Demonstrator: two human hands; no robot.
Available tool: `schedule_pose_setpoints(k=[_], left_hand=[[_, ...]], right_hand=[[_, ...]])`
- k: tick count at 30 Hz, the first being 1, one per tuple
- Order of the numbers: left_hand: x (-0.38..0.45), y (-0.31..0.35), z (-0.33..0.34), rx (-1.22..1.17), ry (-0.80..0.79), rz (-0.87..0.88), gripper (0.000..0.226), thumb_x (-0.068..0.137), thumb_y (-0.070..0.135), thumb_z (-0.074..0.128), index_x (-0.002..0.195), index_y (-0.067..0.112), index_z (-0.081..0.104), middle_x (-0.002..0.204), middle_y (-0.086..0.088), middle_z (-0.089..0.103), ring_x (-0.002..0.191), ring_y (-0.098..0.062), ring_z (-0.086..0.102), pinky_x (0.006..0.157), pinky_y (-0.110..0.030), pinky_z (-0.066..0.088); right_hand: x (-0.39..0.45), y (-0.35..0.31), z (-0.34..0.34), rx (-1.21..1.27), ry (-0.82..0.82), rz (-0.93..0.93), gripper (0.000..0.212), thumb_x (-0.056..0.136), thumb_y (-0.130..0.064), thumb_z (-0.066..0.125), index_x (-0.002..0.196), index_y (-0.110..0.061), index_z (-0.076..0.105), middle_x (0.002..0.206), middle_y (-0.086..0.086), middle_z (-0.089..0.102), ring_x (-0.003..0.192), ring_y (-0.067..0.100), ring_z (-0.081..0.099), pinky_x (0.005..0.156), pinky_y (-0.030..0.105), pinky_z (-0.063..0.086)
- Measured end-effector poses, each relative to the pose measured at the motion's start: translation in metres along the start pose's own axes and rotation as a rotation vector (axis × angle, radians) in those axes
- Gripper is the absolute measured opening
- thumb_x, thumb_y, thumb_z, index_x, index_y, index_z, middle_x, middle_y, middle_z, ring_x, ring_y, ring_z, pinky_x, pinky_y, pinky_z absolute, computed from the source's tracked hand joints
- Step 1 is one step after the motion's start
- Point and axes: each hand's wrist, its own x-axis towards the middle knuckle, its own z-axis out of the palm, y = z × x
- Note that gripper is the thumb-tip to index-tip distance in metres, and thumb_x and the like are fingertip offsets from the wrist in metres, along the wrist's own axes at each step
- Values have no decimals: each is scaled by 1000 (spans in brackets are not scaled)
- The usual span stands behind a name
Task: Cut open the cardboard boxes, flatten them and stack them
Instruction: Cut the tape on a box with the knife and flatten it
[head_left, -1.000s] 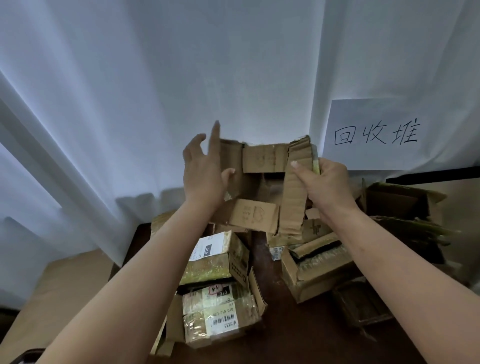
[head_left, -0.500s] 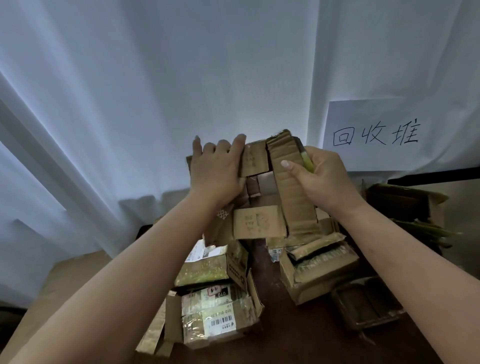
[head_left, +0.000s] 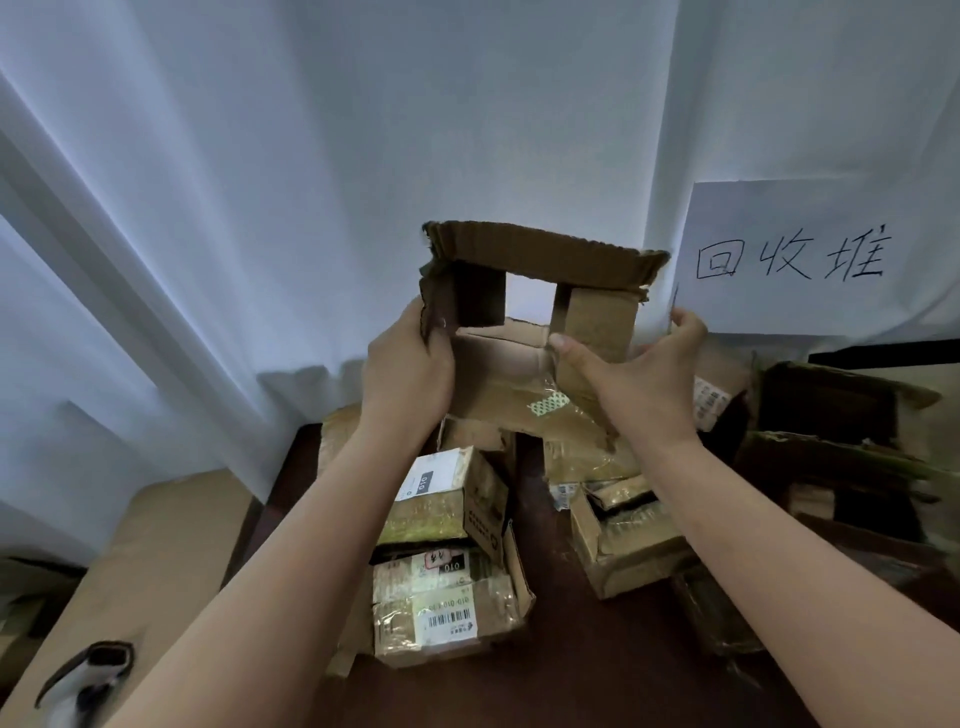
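Two hands are raised in front of the white curtain (head_left: 311, 156), and between them an opened cardboard box (head_left: 535, 312) is held in the air, above the dark table (head_left: 571, 675) where other boxes wait. The left hand (head_left: 410, 374) is closed on the left wall of the box, the thumb pressed on the torn edge, so this side is firmly gripped. The right hand (head_left: 644, 374) is spread more widely: its thumb lies against the front of the right flap, while the other fingers are curled loosely near the right side, and whether they touch the cardboard cannot be told with certainty. The box is seen from its open end — the curtain is visible straight through it — so its long axis runs from left to right, from one hand to the other, and the top panel lies above both hands. It is judged that flattening is now in hand, and that the coming move depends on this relation: the walls stand between the hands, so they can be pushed sideways until the panels lie together. Still-taped boxes (head_left: 441, 561) remain below on the table, and crushed cardboard (head_left: 841, 415) is piled at the right, under the paper sign (head_left: 789, 260).
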Motion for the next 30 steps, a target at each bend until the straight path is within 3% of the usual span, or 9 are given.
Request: schedule_pose_setpoints(k=[5, 11, 15, 18, 20, 23, 25, 28, 30], left_hand=[[-8, -11, -10, -124, -19, 62, 24, 100, 18, 41, 118, 11, 55, 83, 12, 56, 79, -11, 50, 66, -21, 34], [26, -55, -27, -294, -93, 17, 35, 100, 16, 42, 134, 18, 49, 121, -1, 61, 109, -21, 56, 94, -42, 48], [58, -89, -35, -465, -172, -117, 34, 101, 15, 38, 132, 20, 48, 117, -4, 58, 102, -27, 61, 67, -40, 61], [72, -101, -33, -570, -280, -100, 29, 102, 15, 43, 130, 20, 49, 119, -1, 57, 100, -19, 61, 59, -28, 59], [77, -109, -31, -615, -309, -84, 27, 101, 16, 47, 128, 20, 51, 117, 1, 60, 101, -18, 62, 60, -24, 57], [82, -126, -26, -669, -446, -63, 28, 97, 24, 57, 125, 24, 57, 114, 5, 65, 108, -21, 63, 68, -23, 56], [83, -136, -28, -768, -615, -104, 53, 80, 50, 72, 129, 33, 57, 124, 6, 61, 115, -25, 60, 78, -32, 57], [89, -141, -30, -1167, -737, -469, 126, 37, 81, 76, 145, 29, 39, 142, -7, 45, 115, -40, 57, 82, -49, 57], [96, -148, -31, -1299, -777, -688, 129, 45, 89, 60, 149, 18, 32, 145, -22, 41, 111, -49, 59, 84, -59, 53]], right_hand=[[4, -15, 21, -172, 80, -8, 119, 55, -62, 81, 142, -11, 19, 142, 10, 33, 131, 27, 37, 103, 41, 40], [11, -17, 44, -110, -56, -99, 73, 71, -34, 74, 131, -18, 36, 123, -1, 39, 110, 14, 45, 91, 32, 44], [16, -20, 62, -15, -102, -123, 18, 91, -25, 50, 103, -18, 61, 100, 8, 61, 93, 24, 57, 80, 42, 50], [23, -19, 72, -40, -17, -98, 7, 94, -27, 56, 93, -30, 61, 92, -7, 66, 91, 16, 61, 85, 42, 52], [25, -20, 74, 17, -1, -75, 22, 93, -16, 58, 93, -38, 60, 92, -16, 64, 91, 8, 61, 87, 38, 53], [26, -25, 71, 64, 75, -99, 22, 93, -14, 58, 110, -27, 63, 100, -7, 66, 95, 12, 61, 77, 23, 49], [26, -30, 68, 65, 116, -110, 20, 93, -16, 59, 113, -19, 62, 105, 1, 65, 95, 15, 60, 70, 18, 46], [22, -31, 61, 36, 55, -193, 17, 93, -12, 60, 105, -24, 60, 104, 3, 63, 97, 17, 60, 76, 22, 48], [14, -30, 55, 25, -59, -280, 25, 92, -7, 60, 97, -31, 62, 104, 3, 64, 96, 13, 61, 79, 24, 49]])
